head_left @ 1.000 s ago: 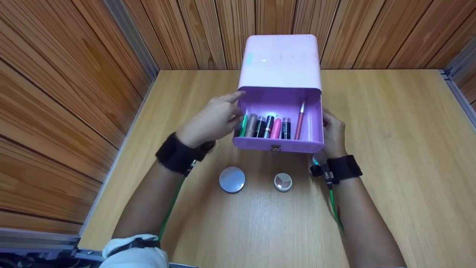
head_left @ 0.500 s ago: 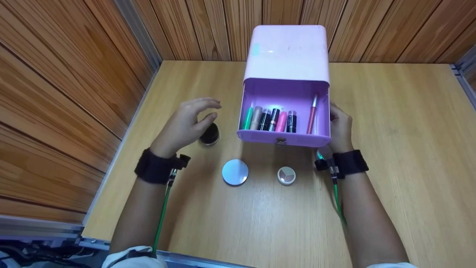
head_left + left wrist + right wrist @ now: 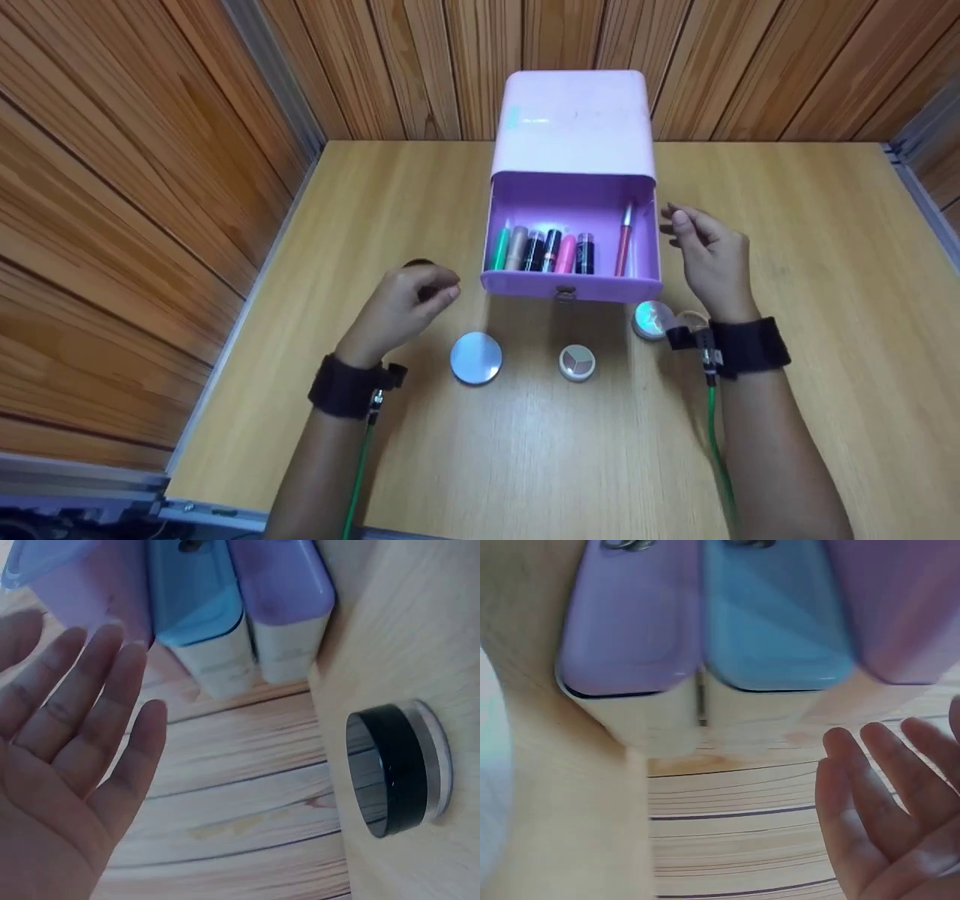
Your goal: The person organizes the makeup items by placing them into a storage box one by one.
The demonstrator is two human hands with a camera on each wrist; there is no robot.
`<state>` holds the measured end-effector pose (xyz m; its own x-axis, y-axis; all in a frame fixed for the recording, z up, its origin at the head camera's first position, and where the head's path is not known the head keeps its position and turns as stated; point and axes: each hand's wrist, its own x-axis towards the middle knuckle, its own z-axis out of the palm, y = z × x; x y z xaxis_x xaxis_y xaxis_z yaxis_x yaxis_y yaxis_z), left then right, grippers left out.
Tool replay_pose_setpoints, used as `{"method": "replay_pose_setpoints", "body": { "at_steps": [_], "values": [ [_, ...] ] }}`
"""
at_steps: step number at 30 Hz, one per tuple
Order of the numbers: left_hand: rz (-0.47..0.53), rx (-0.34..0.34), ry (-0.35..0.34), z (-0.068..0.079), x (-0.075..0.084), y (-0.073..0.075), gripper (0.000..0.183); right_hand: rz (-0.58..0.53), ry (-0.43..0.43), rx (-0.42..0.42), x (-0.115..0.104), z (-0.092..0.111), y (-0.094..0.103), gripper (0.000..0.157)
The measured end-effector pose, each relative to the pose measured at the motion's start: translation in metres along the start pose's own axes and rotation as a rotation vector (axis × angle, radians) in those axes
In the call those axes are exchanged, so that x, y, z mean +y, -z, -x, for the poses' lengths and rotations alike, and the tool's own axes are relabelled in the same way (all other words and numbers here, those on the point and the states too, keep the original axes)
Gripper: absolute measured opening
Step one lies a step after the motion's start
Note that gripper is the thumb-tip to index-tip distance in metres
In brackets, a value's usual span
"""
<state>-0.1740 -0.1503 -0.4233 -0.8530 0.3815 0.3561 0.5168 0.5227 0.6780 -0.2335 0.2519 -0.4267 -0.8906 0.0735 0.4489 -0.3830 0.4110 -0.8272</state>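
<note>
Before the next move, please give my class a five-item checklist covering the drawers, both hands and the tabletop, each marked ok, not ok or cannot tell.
1. Top drawer pulled open: ok.
2. Blue drawer and bottom purple drawer closed: ok, both look shut.
3. Left hand empty: ok, nothing held in its wrist view.
4. Right hand free of the top drawer: cannot tell; it is close beside it.
5. Table clear in front of the top drawer: not ok; the pale blue disc and three-part palette lie there.
</note>
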Motion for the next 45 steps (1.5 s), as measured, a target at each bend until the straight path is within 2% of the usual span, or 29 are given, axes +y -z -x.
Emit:
{"method": "replay_pose_setpoints", "body": {
  "at_steps": [4, 9, 11, 14, 18, 24, 33, 38, 45],
  "values": [
    [-0.092, -0.025, -0.027, 0.0, 0.001, -0.012, 0.025, 0.065, 0.08, -0.02, -0.014, 0.017, 0.008, 0.032],
    [-0.18, -0.003, -0.097, -0.01, 0.007, -0.023, 0.027, 0.134, 0.213, -0.102, -0.022, 0.044, 0.018, 0.032],
    [-0.208, 0.003, -0.111, -0.014, 0.01, -0.025, 0.025, 0.146, 0.243, -0.138, -0.023, 0.053, 0.02, 0.024],
    [-0.244, 0.006, -0.127, -0.02, 0.012, -0.026, 0.022, 0.163, 0.278, -0.171, -0.024, 0.062, 0.021, 0.003],
    [-0.263, 0.012, -0.145, -0.022, 0.013, -0.026, 0.022, 0.189, 0.374, -0.199, -0.022, 0.068, 0.019, 0.017],
    [-0.295, 0.056, -0.218, -0.021, 0.014, -0.027, 0.021, 0.219, 0.522, -0.162, -0.023, 0.066, 0.017, 0.021],
    [-0.331, 0.126, -0.306, -0.036, 0.019, -0.019, 0.025, 0.244, 0.556, -0.093, -0.032, 0.051, 0.019, 0.014],
    [-0.335, 0.131, -0.29, -0.048, 0.016, -0.019, 0.029, 0.28, 0.542, -0.054, -0.032, 0.043, 0.016, 0.013],
    [-0.302, 0.134, -0.232, -0.06, 0.008, -0.022, 0.03, 0.337, 0.472, -0.024, -0.03, 0.032, 0.01, 0.008]
  ]
}}
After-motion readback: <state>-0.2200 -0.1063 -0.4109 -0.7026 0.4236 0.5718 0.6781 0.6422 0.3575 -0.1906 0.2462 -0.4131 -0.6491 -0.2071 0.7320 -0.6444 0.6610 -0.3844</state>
